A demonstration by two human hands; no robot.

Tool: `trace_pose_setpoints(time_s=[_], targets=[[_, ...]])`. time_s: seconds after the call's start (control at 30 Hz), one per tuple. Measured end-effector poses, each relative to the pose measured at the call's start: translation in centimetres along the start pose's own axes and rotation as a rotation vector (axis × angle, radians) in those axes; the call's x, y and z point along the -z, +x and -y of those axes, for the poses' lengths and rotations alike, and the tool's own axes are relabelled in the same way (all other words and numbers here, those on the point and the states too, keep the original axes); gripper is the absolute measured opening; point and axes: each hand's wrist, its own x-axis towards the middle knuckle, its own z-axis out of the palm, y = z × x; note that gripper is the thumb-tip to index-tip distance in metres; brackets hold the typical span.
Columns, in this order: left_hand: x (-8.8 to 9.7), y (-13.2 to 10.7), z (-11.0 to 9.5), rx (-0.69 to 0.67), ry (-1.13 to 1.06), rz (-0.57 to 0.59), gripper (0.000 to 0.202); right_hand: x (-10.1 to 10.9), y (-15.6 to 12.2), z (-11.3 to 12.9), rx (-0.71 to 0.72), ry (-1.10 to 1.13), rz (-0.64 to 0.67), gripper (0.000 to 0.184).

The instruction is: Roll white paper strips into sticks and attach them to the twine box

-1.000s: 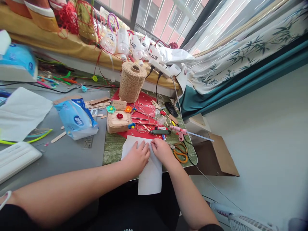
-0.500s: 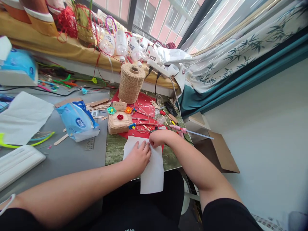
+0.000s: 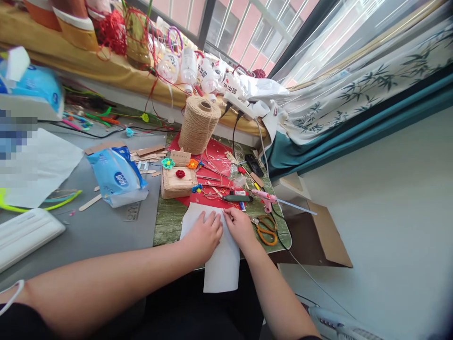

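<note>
A white sheet of paper (image 3: pixel 222 267) lies at the near edge of the green wood-pattern mat (image 3: pixel 170 219) and hangs over the table edge. My left hand (image 3: pixel 203 236) lies flat on the sheet with its fingers spread. My right hand (image 3: pixel 239 227) rests beside it on the sheet's right part, fingers curled with the fingertips pinched on the paper's top edge. Orange-handled scissors (image 3: pixel 265 229) lie just right of my right hand. A pink glue gun (image 3: pixel 265 197) and a dark pen-like tool (image 3: pixel 235 198) lie just beyond the hands.
A small woven box with a red flower (image 3: pixel 178 182), a big twine spool (image 3: pixel 198 125), a blue wet-wipe pack (image 3: pixel 116 175), wooden sticks, a power strip (image 3: pixel 240 101) with cords and bottles crowd the table. A cardboard box (image 3: pixel 318 236) stands on the floor at right.
My right hand went up past the sheet's top edge with the elbow swung out, then came back down onto the sheet beside the left hand. The left hand stayed flat on the paper.
</note>
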Motion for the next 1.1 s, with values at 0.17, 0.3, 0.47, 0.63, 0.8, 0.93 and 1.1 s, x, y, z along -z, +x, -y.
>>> trace_pose_setpoints(time_s=[0.17, 0.3, 0.47, 0.63, 0.8, 0.93, 1.1], targets=[[0.0, 0.1, 0.0, -0.001, -0.001, 0.008, 0.055, -0.2, -0.2, 0.5, 0.014, -0.035, -0.014, 0.018], [0.0, 0.0, 0.1, 0.000, -0.007, -0.005, 0.054, 0.8, 0.2, 0.9, 0.029, -0.136, 0.095, 0.014], [0.1, 0.0, 0.1, 0.005, -0.023, 0.002, 0.052, 3.4, 1.0, 1.8, 0.055, -0.366, 0.360, 0.016], [0.2, 0.0, 0.0, 0.002, -0.021, 0.014, 0.053, 5.3, 4.7, 3.2, 0.089, -0.474, 0.695, 0.018], [0.0, -0.1, 0.1, -0.004, -0.012, -0.003, 0.057, 4.5, 10.0, 4.8, 0.096, -0.488, 0.879, 0.014], [0.3, 0.0, 0.2, 0.000, -0.022, -0.001, 0.057, 3.5, 10.8, 5.5, 0.091, -0.509, 0.921, 0.017], [0.4, 0.1, 0.2, -0.005, -0.031, 0.018, 0.054, 4.6, 8.1, 5.1, 0.087, -0.488, 0.879, 0.017]])
